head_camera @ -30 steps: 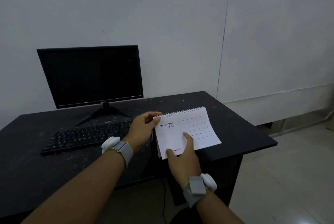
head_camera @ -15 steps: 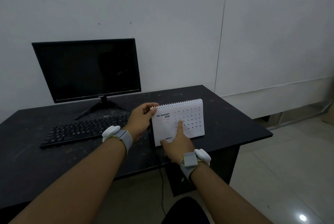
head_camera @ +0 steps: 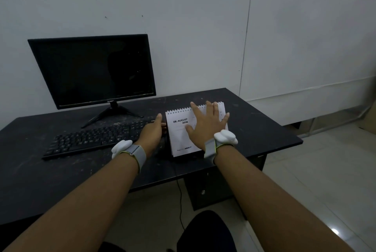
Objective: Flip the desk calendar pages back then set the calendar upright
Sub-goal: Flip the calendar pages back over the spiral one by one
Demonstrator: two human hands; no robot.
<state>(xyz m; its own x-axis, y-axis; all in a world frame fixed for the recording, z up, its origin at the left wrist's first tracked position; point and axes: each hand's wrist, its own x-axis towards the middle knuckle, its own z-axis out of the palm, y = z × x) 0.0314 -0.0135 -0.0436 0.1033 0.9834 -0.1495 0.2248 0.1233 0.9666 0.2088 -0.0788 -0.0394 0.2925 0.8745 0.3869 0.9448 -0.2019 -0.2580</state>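
The right hand (head_camera: pixel 205 127) lies flat against the calendar (head_camera: pixel 181 133) with fingers spread wide. The left hand (head_camera: pixel 152 131) touches its left edge, fingers pressed together, on the desk (head_camera: pixel 264 129).

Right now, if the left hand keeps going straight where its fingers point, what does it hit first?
Probably the desk calendar: the left hand points forward-right at its left edge, apparently already at or touching it. Depth is unclear.

A black desk (head_camera: pixel 264 129) bears monitor (head_camera: pixel 93 70), keyboard (head_camera: pixel 97 137) and calendar (head_camera: pixel 181 135).
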